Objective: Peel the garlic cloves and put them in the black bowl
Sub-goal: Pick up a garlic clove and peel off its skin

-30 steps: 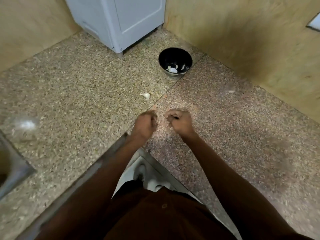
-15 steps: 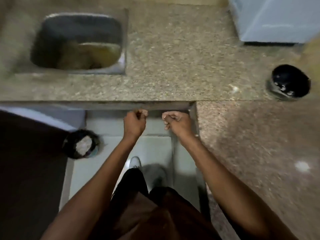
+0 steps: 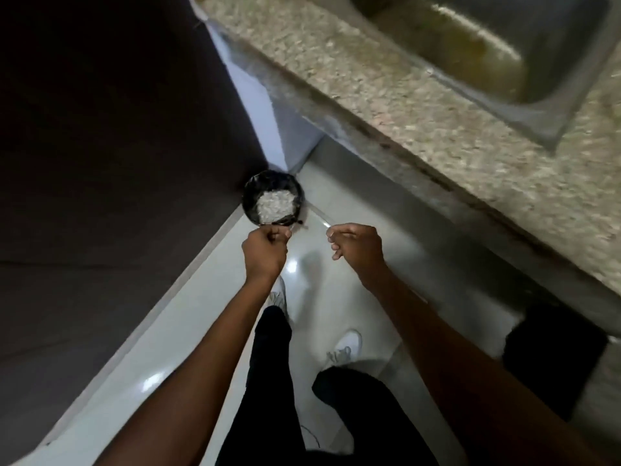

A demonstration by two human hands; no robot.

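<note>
My left hand point(image 3: 265, 250) is a closed fist held just at the near edge of a small black bin point(image 3: 249, 193) that stands on the floor; what the fist holds is hidden. My right hand point(image 3: 357, 247) hovers a little to its right, thumb and fingers pinched together on a small pale bit that looks like a garlic clove point(image 3: 329, 234). The bin holds a heap of white peelings point(image 3: 275, 205). The black bowl is out of view.
A speckled stone counter point(image 3: 403, 112) with a steel sink point(image 3: 504, 52) runs along the upper right. A dark panel point(image 3: 100, 146) fills the left. Below are pale floor tiles point(image 3: 188, 331), my white shoes point(image 3: 343, 348) and a black object point(image 3: 554, 351) under the counter.
The view has swung away from the counter and the black bowl, down to the floor bin. Both hands have left the counter edge, moved apart, and now hang over the floor.
</note>
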